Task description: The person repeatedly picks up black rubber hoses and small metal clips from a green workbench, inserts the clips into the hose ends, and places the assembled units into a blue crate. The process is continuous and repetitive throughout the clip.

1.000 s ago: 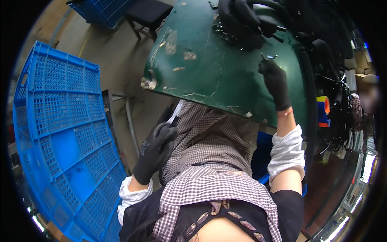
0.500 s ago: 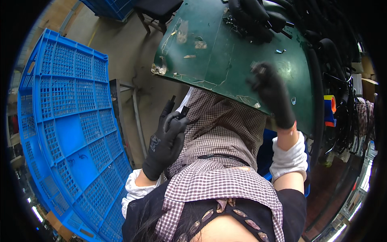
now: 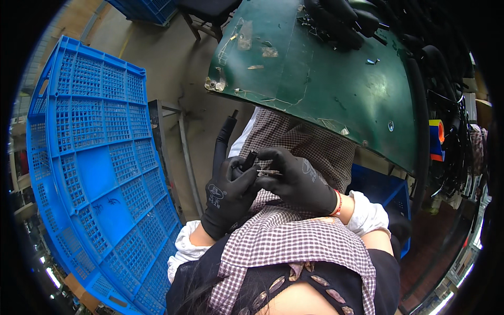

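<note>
In front of my lap, my two black-gloved hands meet. My left hand (image 3: 227,193) is closed around a black sleeved tube (image 3: 223,142), whose narrower tip points up and away beyond the fingers. A short black end (image 3: 251,158) sticks up between the thumb and fingers; whether it belongs to the same tube is hidden. My right hand (image 3: 300,181) pinches small thin silvery metal pieces (image 3: 269,172) close beside that short end. Their exact kind is too small to tell.
A green worktable (image 3: 294,79) with worn tape lies ahead, bearing black padded tubes (image 3: 336,21) at its far side. Tall blue crates (image 3: 94,173) stand at my left beside a metal frame (image 3: 186,157). Another blue bin (image 3: 386,189) sits under the table's right part.
My right hand has come back from over the green table to my left hand, with small metal pieces in its fingers. The left hand keeps hold of the black tube.
</note>
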A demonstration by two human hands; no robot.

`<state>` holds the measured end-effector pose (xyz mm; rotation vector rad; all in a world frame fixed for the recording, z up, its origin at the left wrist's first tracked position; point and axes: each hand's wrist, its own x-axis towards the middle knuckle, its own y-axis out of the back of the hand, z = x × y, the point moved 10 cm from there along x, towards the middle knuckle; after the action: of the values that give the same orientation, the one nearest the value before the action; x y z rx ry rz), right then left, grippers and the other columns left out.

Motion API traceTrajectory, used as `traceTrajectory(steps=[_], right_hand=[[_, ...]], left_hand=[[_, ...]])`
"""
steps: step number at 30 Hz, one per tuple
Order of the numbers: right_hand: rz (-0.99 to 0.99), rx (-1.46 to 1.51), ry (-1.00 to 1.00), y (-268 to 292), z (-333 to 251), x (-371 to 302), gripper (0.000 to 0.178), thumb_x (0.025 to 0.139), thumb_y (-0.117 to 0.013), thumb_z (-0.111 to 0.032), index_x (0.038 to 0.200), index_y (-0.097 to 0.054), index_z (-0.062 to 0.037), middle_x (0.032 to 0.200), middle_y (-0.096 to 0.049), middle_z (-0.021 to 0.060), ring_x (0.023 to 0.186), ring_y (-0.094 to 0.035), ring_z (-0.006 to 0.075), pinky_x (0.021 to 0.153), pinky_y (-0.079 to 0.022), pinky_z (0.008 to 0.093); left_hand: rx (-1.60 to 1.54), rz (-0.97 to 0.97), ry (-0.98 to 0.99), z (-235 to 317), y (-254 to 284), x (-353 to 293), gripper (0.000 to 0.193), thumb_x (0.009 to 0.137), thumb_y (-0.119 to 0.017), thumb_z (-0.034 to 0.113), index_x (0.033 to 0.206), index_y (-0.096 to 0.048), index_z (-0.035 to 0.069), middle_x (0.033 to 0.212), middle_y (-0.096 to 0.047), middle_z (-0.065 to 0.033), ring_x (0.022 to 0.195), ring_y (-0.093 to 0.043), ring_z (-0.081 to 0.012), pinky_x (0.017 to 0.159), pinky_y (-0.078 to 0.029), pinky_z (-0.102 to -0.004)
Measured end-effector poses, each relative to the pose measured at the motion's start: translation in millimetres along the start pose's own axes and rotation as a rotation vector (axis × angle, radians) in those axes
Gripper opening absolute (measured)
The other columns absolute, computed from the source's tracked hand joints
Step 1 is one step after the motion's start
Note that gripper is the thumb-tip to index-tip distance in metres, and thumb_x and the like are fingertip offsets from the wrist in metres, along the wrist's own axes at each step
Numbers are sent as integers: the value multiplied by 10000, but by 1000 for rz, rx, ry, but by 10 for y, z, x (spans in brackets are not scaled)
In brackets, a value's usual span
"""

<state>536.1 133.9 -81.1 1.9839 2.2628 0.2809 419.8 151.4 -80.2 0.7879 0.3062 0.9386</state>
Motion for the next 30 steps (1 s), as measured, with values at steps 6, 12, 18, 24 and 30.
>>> traceTrajectory(steps=[6, 12, 18, 24, 30], right_hand=[[-40, -20, -61, -54, 84, -24, 543, 831, -751, -166, 1254, -455, 1, 903, -653, 150, 693, -637, 235, 639, -515, 344], [-191, -23, -323, -53, 337, -64, 427, 827, -753, -310, 1027, -613, 40, 784, -653, 124, 650, -603, 176, 581, -464, 321], [-283, 344, -522, -176, 425, -123, 383, 862, -714, -327, 973, -668, 37, 754, -661, 76, 655, -560, 100, 602, -458, 292], [-243, 173, -361, 50, 304, -89, 328, 847, -756, -211, 1041, -671, 40, 799, -683, 46, 718, -577, 65, 660, -487, 256], [-263, 34, -271, 343, 259, 148, 318, 794, -810, -237, 874, -652, 27, 604, -512, 8, 569, -432, 48, 530, -384, 242]], left_hand=[[13, 20, -52, 77, -16, 27, 313, 722, -767, 152, 1029, -709, 121, 1076, -599, -128, 791, -663, -272, 666, -536, -366], [29, 62, -82, 89, 19, -26, 300, 708, -778, 152, 996, -708, 109, 1069, -600, -146, 820, -674, -292, 668, -542, -372], [20, 101, -145, 153, 32, -51, 326, 683, -796, 135, 997, -712, 102, 1072, -601, -156, 846, -677, -301, 692, -548, -376], [-34, 48, -110, 166, -41, -41, 415, 704, -822, 179, 1083, -684, 81, 1076, -597, -165, 902, -669, -301, 721, -550, -382], [-185, -24, 4, 28, -173, -61, 634, 716, -826, 171, 1256, -540, -1, 1107, -603, -204, 848, -680, -315, 697, -566, -384]])
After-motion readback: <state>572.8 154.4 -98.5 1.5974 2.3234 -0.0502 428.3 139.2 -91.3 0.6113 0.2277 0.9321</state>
